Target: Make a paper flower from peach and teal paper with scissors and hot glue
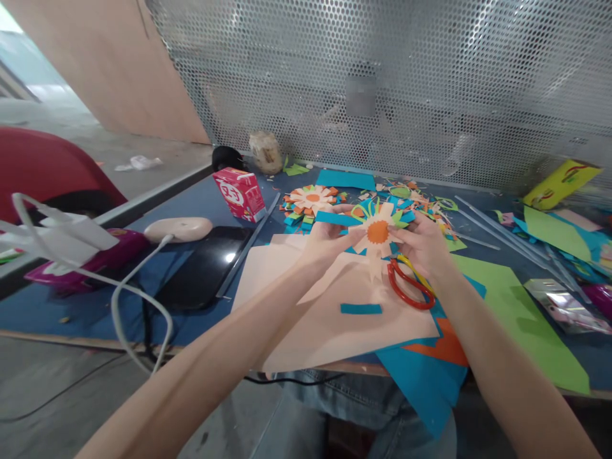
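Observation:
Between both hands is a paper flower (377, 232) with an orange centre, pale petals, and green and blue strips fanning behind it. My left hand (335, 237) pinches its left side, where a blue paper strip (332, 218) sticks out. My right hand (421, 242) is closed on the flower's right edge. Just below the right hand lie scissors (410, 287) with red and yellow handles, their blades hidden. Under the hands are large pale paper sheets (306, 325), with a small blue strip (361, 309) on top.
Behind the hands lies another paper flower (313, 196) among coloured scraps. A pink box (239, 194), a phone (205, 268) and a white cable (115, 299) are on the left. Green paper (521, 319), clear sticks (507, 229) and a yellow box (559, 185) are on the right.

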`<move>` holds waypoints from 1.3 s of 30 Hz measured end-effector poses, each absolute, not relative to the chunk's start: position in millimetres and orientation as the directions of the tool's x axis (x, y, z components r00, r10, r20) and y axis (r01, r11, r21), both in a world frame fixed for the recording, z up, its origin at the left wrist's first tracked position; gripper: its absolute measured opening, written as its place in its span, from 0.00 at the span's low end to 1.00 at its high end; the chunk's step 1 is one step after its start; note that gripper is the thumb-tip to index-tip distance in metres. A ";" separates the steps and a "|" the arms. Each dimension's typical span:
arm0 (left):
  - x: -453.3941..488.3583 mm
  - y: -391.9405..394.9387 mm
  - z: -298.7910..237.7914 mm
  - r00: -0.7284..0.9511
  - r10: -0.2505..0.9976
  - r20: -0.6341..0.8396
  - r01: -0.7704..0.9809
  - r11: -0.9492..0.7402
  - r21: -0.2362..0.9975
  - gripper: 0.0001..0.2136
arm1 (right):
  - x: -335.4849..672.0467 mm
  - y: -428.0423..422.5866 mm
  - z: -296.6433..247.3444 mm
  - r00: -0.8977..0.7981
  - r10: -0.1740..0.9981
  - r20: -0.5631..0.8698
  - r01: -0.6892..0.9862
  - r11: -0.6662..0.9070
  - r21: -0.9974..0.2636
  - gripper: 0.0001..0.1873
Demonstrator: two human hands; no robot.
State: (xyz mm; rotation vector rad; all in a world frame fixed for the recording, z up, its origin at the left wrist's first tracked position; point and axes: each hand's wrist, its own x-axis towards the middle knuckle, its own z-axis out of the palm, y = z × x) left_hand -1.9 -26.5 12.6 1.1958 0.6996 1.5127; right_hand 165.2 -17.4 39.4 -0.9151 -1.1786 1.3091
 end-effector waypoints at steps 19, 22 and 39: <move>-2.7 -28.0 15.9 -0.031 0.941 0.337 -0.263 -0.333 0.906 0.20 | 167.5 -15.1 38.0 -0.101 0.986 0.136 -0.185 0.115 -0.976 0.17; -2.8 -27.7 15.6 -0.033 0.942 0.335 -0.276 -0.331 0.902 0.21 | 167.6 -15.1 37.8 -0.104 0.984 0.148 -0.175 0.128 -0.976 0.17; -3.0 -28.2 18.1 -0.061 0.948 0.313 -0.268 -0.318 0.910 0.19 | 171.3 -14.2 36.7 -0.053 0.978 0.201 -0.042 0.199 -0.979 0.18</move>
